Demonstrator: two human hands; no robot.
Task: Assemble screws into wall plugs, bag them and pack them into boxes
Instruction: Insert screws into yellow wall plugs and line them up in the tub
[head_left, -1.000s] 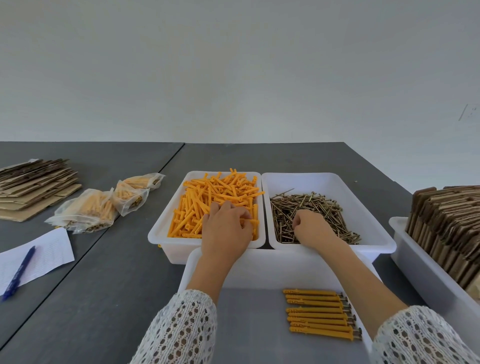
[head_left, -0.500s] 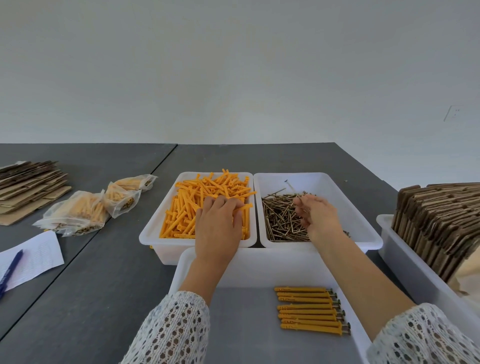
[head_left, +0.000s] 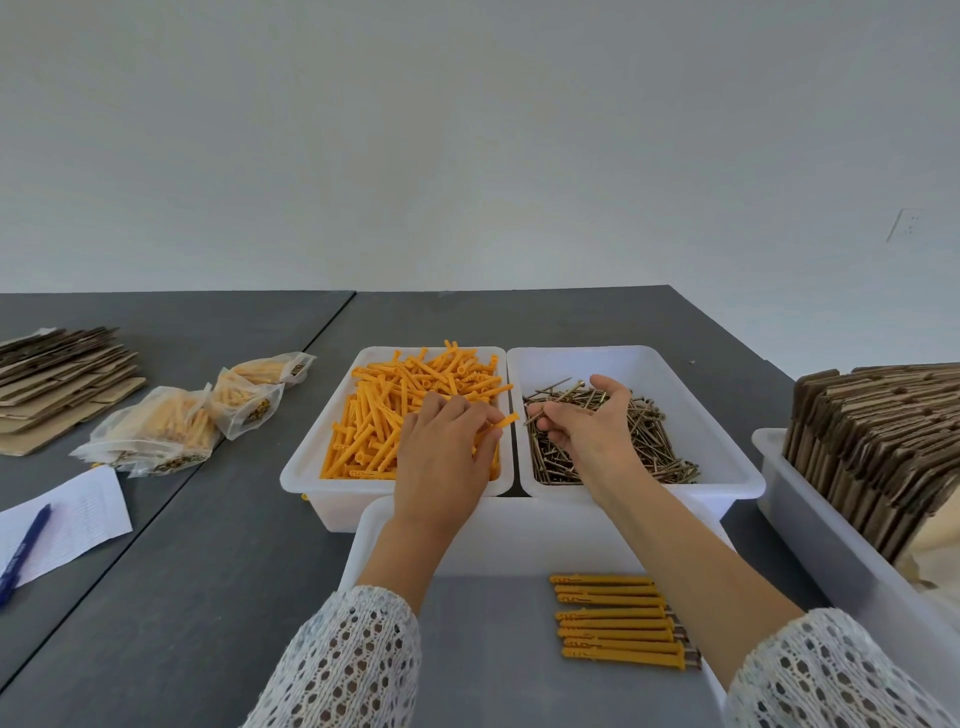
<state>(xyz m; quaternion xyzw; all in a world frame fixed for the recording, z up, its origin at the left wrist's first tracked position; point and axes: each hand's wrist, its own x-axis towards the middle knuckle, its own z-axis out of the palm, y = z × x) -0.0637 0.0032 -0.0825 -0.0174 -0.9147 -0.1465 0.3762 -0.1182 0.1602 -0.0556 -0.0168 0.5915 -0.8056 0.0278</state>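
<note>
Left hand (head_left: 447, 457) pinches one orange wall plug (head_left: 500, 423) over the plug bin (head_left: 311, 457) at 12 o'clock, right hand (head_left: 587, 431) pinches a screw (head_left: 535, 415) over the screw bin (head_left: 727, 457) at 1. Nearest, about eight finished sets (head_left: 618, 623) sit in the front tray (head_left: 405, 525). Filled bags (head_left: 171, 431) wait at 10; flat boxes (head_left: 872, 436) at 3 look unpacked, so I'd say lots left.

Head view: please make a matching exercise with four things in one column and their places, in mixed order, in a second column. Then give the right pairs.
Things
1. pen
2. loose plugs
3. loose screws
4. finished plugs

Places
A. near tray
B. far right tray
C. on paper, at left
D. far left tray

Pairs: 1-C, 2-D, 3-B, 4-A
</note>
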